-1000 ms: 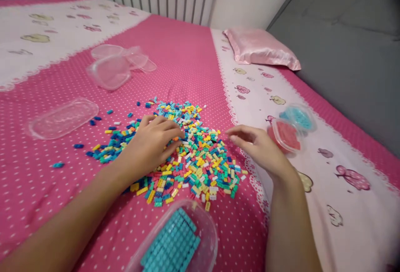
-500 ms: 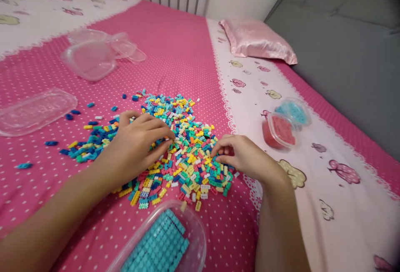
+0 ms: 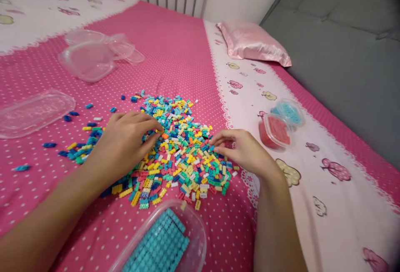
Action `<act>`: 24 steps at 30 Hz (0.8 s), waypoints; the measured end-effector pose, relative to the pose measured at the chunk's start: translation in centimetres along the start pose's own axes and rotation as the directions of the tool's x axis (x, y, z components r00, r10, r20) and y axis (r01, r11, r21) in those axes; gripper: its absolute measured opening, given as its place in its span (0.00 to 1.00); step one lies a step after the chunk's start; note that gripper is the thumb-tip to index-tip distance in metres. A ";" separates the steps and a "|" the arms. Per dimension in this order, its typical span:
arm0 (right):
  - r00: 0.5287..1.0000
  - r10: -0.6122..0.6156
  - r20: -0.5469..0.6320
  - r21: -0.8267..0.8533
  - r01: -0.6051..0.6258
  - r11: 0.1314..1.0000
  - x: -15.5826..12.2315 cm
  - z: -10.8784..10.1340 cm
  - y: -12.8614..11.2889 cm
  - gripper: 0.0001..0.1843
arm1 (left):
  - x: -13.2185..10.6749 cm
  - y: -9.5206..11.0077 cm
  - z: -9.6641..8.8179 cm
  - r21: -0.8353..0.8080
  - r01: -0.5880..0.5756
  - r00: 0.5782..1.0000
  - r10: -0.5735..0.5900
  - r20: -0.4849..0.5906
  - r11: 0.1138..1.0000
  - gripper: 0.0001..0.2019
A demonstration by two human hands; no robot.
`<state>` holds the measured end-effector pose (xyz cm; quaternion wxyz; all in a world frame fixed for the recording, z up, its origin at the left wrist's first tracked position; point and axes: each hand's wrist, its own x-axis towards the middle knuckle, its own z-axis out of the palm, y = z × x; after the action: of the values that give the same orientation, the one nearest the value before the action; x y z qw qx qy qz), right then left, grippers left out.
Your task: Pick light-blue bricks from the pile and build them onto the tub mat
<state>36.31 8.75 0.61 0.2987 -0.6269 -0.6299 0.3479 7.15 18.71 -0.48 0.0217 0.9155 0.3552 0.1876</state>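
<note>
A heap of small bricks (image 3: pixel 178 151) in several colours lies on the pink dotted bedspread (image 3: pixel 175 55). My left hand (image 3: pixel 125 143) rests on the heap's left side, fingers curled down, fingertips pinching at bricks near an orange one. My right hand (image 3: pixel 242 151) sits at the heap's right edge, fingers bent and pinched together over the bricks; what they hold is too small to name. A clear tub with a teal plate of bricks (image 3: pixel 162 245) stands close in front of me.
Two small clear tubs, one of red bricks (image 3: pixel 275 132) and one of light blue bricks (image 3: pixel 289 111), stand at the right. Empty clear lids and tubs (image 3: pixel 90 57) and a long clear lid (image 3: pixel 31 111) lie at the left. A pink pillow (image 3: pixel 253 43) is at the back.
My right hand came down from beside the red tub onto the heap's right edge and pinched there. My left hand shifted slightly on the heap. The view moved a little.
</note>
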 end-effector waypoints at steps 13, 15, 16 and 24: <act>0.968 0.211 0.135 -0.038 -0.208 0.977 -2.8 -3.1 1.8 0.07 | 0.0 -0.6 -0.7 0.036 0.181 0.982 -0.183 0.040 0.983 0.17; 0.957 0.231 0.177 -0.026 -0.230 0.973 -3.0 -2.8 1.9 0.11 | 0.0 -0.7 -0.7 0.058 0.193 0.979 -0.196 0.050 0.979 0.17; 0.953 0.235 0.189 -0.023 -0.236 0.972 -3.0 -2.5 1.9 0.11 | -0.1 -0.7 -0.6 0.068 0.198 0.978 -0.201 0.051 0.978 0.17; 0.957 0.191 0.219 -0.047 -0.185 0.982 -2.7 -1.7 1.7 0.03 | -0.4 -0.2 -0.6 0.030 0.235 0.970 -0.236 0.056 0.972 0.14</act>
<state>38.81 6.09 0.35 0.1837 -0.6448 -0.6014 0.4344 6.54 18.54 -0.04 0.0439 0.8723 0.4626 0.1523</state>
